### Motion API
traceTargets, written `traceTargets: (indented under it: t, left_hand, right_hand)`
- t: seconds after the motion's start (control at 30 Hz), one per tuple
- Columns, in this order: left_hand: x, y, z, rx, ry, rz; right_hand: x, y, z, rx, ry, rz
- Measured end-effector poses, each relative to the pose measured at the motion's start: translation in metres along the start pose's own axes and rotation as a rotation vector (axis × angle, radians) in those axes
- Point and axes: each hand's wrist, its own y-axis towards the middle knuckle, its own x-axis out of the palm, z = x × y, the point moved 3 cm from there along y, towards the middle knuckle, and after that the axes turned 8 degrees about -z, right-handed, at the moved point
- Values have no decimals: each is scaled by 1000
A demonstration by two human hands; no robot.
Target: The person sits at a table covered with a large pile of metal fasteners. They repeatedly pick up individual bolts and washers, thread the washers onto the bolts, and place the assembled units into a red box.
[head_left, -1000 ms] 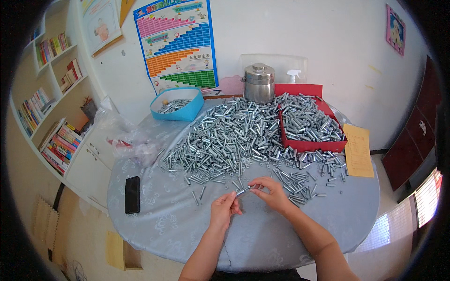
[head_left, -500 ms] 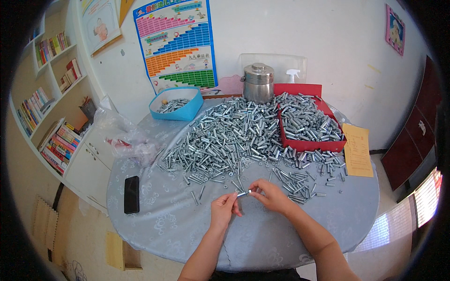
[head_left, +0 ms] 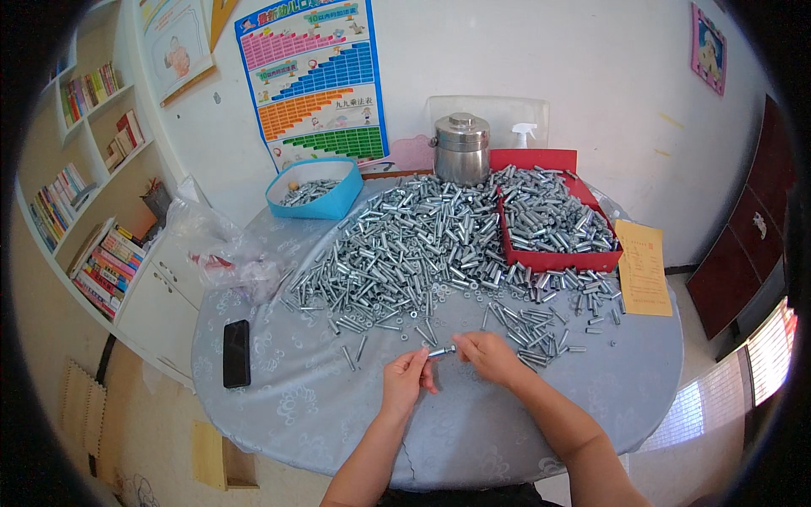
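Round table (head_left: 321,422), bolt heap (head_left: 422,245) behind, left hand (head_left: 404,378) and right hand (head_left: 488,357) grips pinching one bolt (head_left: 441,351)

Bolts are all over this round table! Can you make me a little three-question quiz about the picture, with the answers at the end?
1. True or false: both hands grip one small metal bolt between them.
2. Which box is heaped with bolts? A) the red box B) a green box C) a wooden box
3. What dark flat thing lies near the table's left edge?

Key
1. True: the left hand and right hand meet on it above the table.
2. A.
3. A black phone.
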Motion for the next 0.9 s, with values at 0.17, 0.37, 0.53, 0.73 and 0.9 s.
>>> traceTargets:
  t: [0.17,0.37,0.53,0.73,0.9]
  left_hand:
    - [-5,2,-3,-25,-116,83]
    - [-7,3,-1,-31,-81,140]
    - [-6,2,-2,-11,-74,135]
    - [-6,4,-4,23,-48,110]
    - [1,4,-8,83,55,22]
  right_hand:
    - [5,4,2,-188,307,48]
    - [3,1,-6,-160,325,-23]
    - [3,3,2,-146,313,-42]
    - [3,2,10,-62,390,-129]
    - [8,3,0,-129,622,-119]
